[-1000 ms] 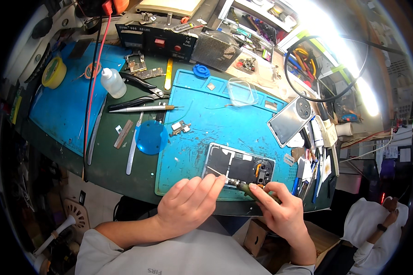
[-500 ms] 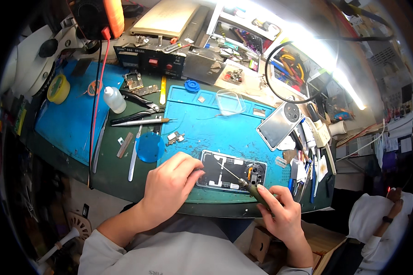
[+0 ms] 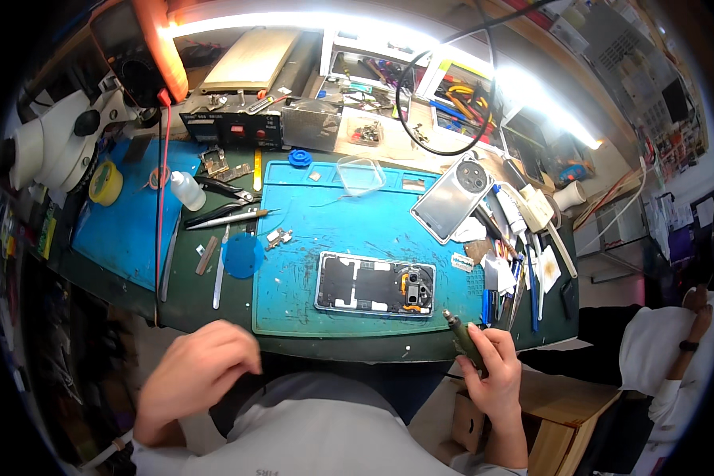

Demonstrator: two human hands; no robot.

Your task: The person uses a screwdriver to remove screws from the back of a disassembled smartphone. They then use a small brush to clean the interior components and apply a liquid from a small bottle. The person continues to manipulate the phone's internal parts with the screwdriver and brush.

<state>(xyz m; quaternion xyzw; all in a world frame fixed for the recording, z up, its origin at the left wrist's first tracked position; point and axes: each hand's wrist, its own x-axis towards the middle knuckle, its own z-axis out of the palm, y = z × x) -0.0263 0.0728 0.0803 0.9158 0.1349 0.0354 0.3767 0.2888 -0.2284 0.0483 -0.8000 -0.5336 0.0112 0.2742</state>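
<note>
Both hands sit below the opened phone (image 3: 375,284): right hand (image 3: 496,373) gripping a screwdriver (image 3: 462,339), left hand (image 3: 198,373) loosely curled, empty.

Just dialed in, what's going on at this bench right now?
A person sits at a repair bench with an opened phone lying face down, its insides showing, on a blue work mat. The right hand holds a dark screwdriver-like tool just off the mat's near right corner, tip apart from the phone. The left hand is loosely closed near the table edge and seems to hold nothing. The phone's back cover lies further back.
</note>
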